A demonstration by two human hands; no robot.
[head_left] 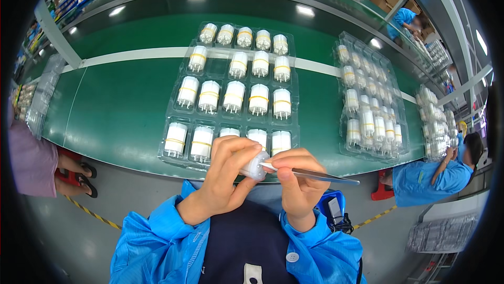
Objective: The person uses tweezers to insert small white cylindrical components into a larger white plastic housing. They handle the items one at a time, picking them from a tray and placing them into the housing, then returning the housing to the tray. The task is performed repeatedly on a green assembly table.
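My left hand (219, 181) is closed around a small white cylindrical part (254, 167), its translucent end turned toward my right hand. In my right hand (300, 184), thumb and fingers pinch a slim metal tool with a pale pointed tip, which looks like tweezers (333, 178). That tip touches or nearly touches the part's end; which of the two I cannot tell. Just beyond my hands lies a clear plastic tray (216, 67) with rows of white cylinders (209, 96). These have yellow bands and metal pins. My left fingers partly cover the tray's nearest row.
The tray rests on a green conveyor belt (121, 100) crossed by a pale strip. Another filled tray (373, 100) stands to the right, and stacked clear trays (47, 95) lie at the left. A blue bin (334, 205) sits below my right hand. A person in blue (433, 176) works at right.
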